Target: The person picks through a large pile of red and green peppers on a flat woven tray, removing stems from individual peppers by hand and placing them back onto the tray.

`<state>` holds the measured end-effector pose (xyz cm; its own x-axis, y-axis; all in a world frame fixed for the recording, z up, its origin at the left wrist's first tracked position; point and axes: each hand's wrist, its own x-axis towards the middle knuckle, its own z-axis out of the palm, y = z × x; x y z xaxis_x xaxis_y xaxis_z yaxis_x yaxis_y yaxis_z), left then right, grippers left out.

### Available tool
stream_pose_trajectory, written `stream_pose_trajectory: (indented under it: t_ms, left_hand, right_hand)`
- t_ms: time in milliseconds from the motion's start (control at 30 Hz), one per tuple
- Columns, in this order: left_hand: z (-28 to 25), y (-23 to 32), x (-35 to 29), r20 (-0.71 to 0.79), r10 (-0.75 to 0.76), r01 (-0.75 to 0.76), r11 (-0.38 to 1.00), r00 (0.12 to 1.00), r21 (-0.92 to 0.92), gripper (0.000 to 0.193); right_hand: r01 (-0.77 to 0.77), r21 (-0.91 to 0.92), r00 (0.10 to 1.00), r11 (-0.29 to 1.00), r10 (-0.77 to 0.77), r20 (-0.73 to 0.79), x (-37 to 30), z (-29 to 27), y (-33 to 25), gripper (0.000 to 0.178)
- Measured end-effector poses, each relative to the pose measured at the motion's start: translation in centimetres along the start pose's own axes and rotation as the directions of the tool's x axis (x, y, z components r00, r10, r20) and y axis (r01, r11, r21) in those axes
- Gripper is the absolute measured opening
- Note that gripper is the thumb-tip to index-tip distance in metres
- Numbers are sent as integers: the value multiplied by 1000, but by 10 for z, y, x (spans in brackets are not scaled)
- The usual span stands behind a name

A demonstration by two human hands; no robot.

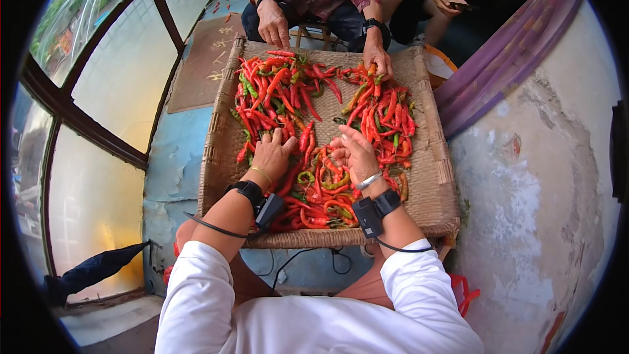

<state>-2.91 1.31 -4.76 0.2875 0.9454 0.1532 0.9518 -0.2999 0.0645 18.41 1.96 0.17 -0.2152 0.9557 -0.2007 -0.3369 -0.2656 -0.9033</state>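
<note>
A shallow woven tray [432,177] lies in front of me with red chili peppers [321,177] heaped on it, a few of them green or orange. My left hand [271,157] rests palm down on the left-hand peppers, its fingers spread and the tips among them. Over the middle of the tray, my right hand [357,156] is turned palm inward with loosely bent fingers apart, and I see nothing held in it. Peppers lie just below and beside that hand. Both my wrists carry black strapped devices.
Across the tray sits a person whose hands [378,59] reach to the far peppers. Another person at the back right holds a phone [462,6]. Framed windows [111,72] stand at left, a peeling wall [524,203] and purple curtain [511,46] at right.
</note>
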Motion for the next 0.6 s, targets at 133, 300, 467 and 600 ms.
stream_pose_trajectory:
  t_ms: [133,300,467,600]
  left_hand:
    - [-10,-1,5,113,-20,25,999,993,-48,34]
    - [-16,-5,6,138,16,-5,997,990,-80,33]
    - [-11,0,4,74,11,-7,999,997,-51,33]
    - [-10,-3,6,141,34,-26,998,989,-59,29]
  right_hand:
    - [-46,-29,998,999,47,37,-2,-1,-1,42]
    - [-67,-65,996,996,71,61,-4,4,-1,37]
    - [-96,-102,990,990,106,96,-2,3,3,34]
    - [-108,-164,988,980,124,89,-1,1,5,32]
